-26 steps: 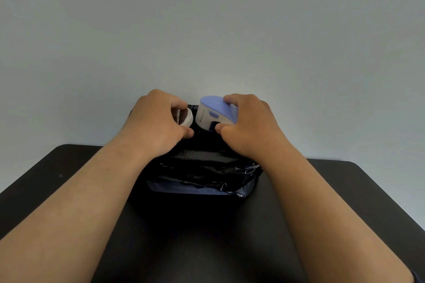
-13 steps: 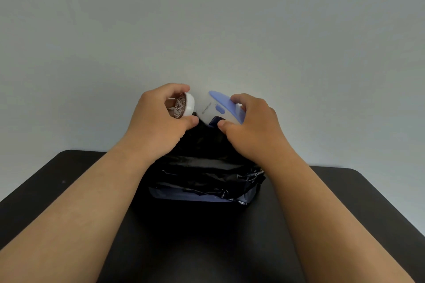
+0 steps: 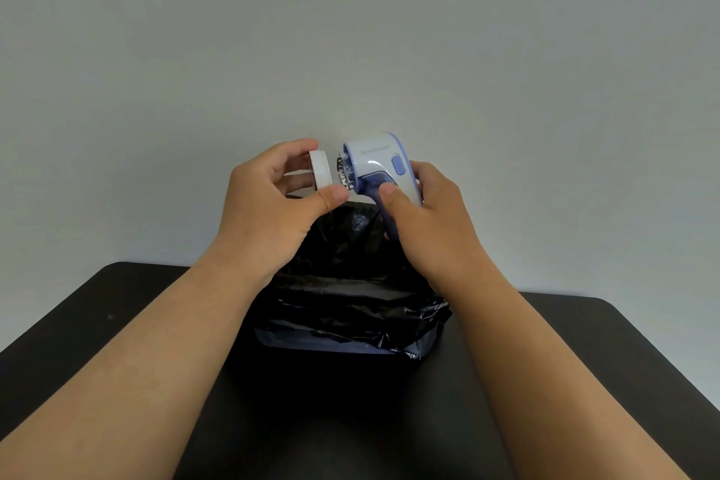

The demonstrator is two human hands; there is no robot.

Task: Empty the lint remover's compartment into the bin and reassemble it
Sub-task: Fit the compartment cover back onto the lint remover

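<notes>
filling foreground: black table (image 3: 117, 323); plain grey wall (image 3: 350, 31) behind.

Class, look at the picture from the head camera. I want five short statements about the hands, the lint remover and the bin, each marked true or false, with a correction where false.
1. The left hand holds a round white cap. True.
2. The cap is fitted onto the lint remover. False: a gap separates them, and the blades are exposed.
3. The right hand holds the lint remover's body. True.
4. The bin has a white liner. False: the liner is black.
5. Both parts are resting on the table. False: they are held up above the bin.
</notes>
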